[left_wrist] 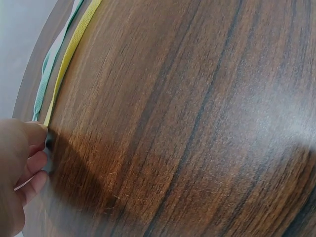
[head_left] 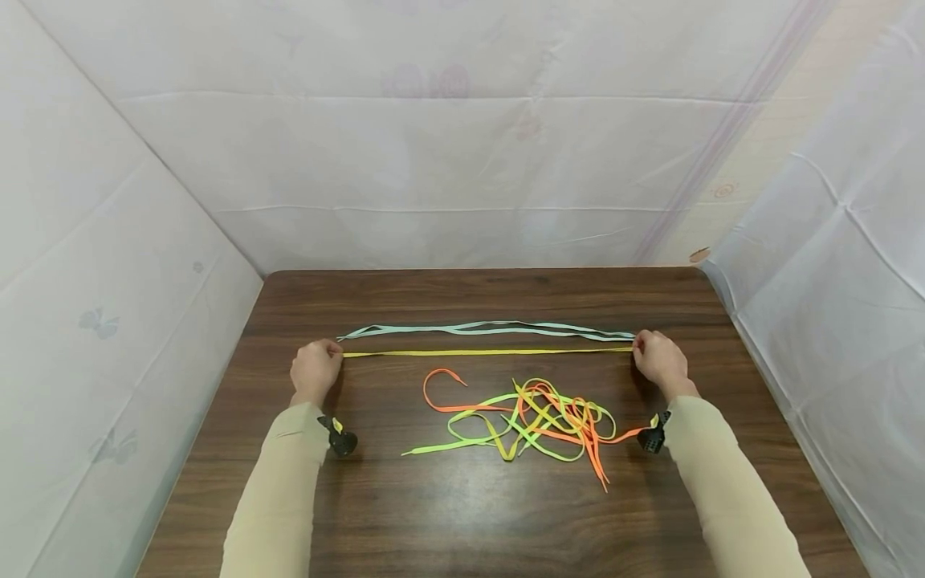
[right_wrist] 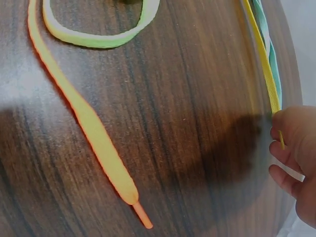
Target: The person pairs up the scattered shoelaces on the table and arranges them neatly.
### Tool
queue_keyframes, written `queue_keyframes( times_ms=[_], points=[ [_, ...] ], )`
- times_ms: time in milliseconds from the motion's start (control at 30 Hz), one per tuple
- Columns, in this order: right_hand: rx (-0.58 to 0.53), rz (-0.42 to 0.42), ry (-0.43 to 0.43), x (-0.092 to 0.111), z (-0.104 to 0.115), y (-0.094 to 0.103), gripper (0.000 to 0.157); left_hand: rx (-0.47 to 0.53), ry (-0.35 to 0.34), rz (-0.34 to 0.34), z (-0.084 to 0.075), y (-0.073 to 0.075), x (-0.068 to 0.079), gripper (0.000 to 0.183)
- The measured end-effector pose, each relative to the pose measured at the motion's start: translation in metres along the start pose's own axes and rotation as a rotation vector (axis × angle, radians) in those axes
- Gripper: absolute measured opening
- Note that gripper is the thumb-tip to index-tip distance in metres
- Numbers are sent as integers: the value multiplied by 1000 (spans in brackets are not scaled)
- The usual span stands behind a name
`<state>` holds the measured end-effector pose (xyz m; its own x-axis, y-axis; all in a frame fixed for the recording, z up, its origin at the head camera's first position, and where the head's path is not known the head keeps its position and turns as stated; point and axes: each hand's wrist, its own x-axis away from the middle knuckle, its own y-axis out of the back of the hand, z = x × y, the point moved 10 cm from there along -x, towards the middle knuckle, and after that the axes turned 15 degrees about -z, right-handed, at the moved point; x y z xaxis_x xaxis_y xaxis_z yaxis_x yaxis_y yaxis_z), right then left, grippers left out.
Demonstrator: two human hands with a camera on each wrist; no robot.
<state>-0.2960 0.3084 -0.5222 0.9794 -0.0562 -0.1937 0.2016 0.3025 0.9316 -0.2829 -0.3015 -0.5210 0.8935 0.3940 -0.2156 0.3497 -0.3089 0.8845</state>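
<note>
A yellow shoelace (head_left: 477, 352) runs straight from side to side between my two hands. My left hand (head_left: 316, 369) pinches its left end between thumb and finger, as the left wrist view also shows. With thumb and fingertips my right hand (head_left: 659, 358) pinches the other end; a thin tip pokes out below the fingers in the right wrist view. Just behind lie light teal shoelaces (head_left: 462, 328), stretched out alongside the yellow one, their right ends close to my right fingertips.
In front lies a loose tangle of orange (head_left: 596, 457), lime green (head_left: 433, 449) and yellow (head_left: 509, 453) shoelaces. One orange end reaches towards my right wrist. The dark wooden table (head_left: 462, 530) is bounded by white sheeting (head_left: 433, 160) at the back and both sides.
</note>
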Motion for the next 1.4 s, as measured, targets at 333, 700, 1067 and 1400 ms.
queue_keyframes(
  times_ms=[333, 700, 1067, 1400],
  points=[
    [-4, -43, 9, 4, -1, -2, 7, -13, -3, 13, 3, -2, 1, 15],
    [-2, -35, 1, 8, -1, -4, 11, -11, -26, -1, 2, 4, 5, 16],
    [-27, 26, 60, 27, 6, 3, 32, 11, -157, -7, -8, 19, 10, 19],
    [-69, 2, 231, 45, 43, 8, 28, 49, -297, 19, -44, 22, 27, 24]
  ],
)
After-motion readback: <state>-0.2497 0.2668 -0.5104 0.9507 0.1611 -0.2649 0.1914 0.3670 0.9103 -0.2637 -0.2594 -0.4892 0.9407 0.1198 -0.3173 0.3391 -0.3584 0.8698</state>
